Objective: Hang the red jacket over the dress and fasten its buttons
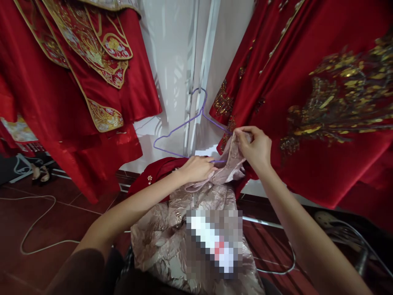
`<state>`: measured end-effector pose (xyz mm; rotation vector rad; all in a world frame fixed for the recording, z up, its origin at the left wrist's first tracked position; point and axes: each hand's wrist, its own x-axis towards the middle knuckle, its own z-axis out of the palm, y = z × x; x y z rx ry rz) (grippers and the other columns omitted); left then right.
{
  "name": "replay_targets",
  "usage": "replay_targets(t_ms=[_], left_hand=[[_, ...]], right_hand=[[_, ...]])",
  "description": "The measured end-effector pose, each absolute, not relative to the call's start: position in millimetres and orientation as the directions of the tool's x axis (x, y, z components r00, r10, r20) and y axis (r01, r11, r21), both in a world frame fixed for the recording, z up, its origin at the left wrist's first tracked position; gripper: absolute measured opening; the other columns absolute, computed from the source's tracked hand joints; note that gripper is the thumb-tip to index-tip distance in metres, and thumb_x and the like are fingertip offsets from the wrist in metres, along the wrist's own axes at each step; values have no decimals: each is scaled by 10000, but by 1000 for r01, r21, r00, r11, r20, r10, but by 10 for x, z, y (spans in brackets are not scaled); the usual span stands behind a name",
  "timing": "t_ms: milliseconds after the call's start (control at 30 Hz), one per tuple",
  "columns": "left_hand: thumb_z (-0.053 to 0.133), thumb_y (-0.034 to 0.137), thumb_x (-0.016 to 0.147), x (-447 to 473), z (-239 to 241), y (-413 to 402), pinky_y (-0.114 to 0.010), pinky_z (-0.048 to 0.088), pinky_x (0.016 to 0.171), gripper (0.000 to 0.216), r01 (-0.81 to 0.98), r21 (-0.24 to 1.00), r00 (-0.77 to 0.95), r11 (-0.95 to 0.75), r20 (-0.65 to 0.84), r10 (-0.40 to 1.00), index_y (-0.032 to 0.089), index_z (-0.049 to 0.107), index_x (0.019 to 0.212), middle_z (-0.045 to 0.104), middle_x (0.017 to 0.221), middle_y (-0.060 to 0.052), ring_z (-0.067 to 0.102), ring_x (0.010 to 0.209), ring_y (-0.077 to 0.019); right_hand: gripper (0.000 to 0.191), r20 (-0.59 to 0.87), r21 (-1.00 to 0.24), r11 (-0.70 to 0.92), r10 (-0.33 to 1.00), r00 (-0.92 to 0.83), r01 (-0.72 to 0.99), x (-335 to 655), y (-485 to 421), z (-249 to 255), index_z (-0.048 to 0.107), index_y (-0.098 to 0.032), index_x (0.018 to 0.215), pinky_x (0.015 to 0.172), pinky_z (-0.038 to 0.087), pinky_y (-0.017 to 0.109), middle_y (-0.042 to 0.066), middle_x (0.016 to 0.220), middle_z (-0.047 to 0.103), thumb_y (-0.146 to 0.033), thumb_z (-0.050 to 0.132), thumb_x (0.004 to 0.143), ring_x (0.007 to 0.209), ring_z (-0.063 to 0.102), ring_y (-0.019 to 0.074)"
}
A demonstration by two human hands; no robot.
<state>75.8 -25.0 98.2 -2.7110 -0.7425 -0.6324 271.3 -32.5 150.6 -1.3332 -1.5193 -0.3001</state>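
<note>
A purple clothes hanger (178, 130) hangs by its hook from a white metal rail against the wall, its left arm bare. Below it drapes a shiny, crinkled pinkish-beige dress (202, 200). My right hand (256, 147) is closed in a pinch on the upper edge of the dress, at the hanger's right arm. Lower and to the left, my left hand (199, 169) is closed on the dress fabric beside the hanger's bottom bar; its fingertips are partly hidden. A pixelated patch covers part of the dress front.
Red embroidered garments (107, 82) hang at left, and a red gown with gold beading (340, 102) hangs at right. Dark red cloth (153, 174) lies behind the dress. A pale cable (33, 229) curls over the tiled floor, and shoes (41, 172) stand farther left.
</note>
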Motion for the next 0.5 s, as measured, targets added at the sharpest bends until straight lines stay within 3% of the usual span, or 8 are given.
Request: replay_targets(t_ms=[133, 267, 367, 500], left_hand=[[326, 349, 928, 944, 1096, -249, -294, 423, 631, 383, 468, -10, 767, -884, 501, 401, 169, 650, 833, 610, 841, -54, 591, 724, -150], [330, 315, 934, 790, 1020, -170, -295, 437, 786, 336, 410, 122, 664, -904, 639, 388, 175, 624, 853, 601, 908, -56, 571, 862, -150], [327, 278, 933, 445, 837, 53, -288, 423, 846, 294, 482, 257, 424, -838, 768, 480, 173, 601, 927, 586, 1003, -73, 550, 936, -150], [288, 292, 934, -175, 543, 455, -306, 414, 820, 357, 756, 473, -83, -453, 755, 651, 154, 616, 949, 613, 929, -107, 565, 911, -193]], right_hand=[[289, 791, -435, 390, 597, 136, 812, 2789, -131, 1477, 570, -190, 1002, 743, 424, 308, 71, 912, 643, -404, 426, 872, 811, 590, 194], [275, 813, -388, 408, 574, 98, 826, 2839, -33, 1387, 566, -199, 960, 706, 419, 310, 39, 806, 645, -424, 441, 864, 675, 580, 172], [267, 851, -359, 410, 513, 113, 839, 2882, -17, 1405, 569, -205, 903, 718, 416, 329, 47, 807, 654, -446, 467, 849, 690, 591, 188], [258, 855, -350, 400, 507, 115, 847, 2942, -24, 1492, 576, -209, 858, 692, 423, 326, 60, 811, 669, -453, 494, 830, 689, 600, 198]])
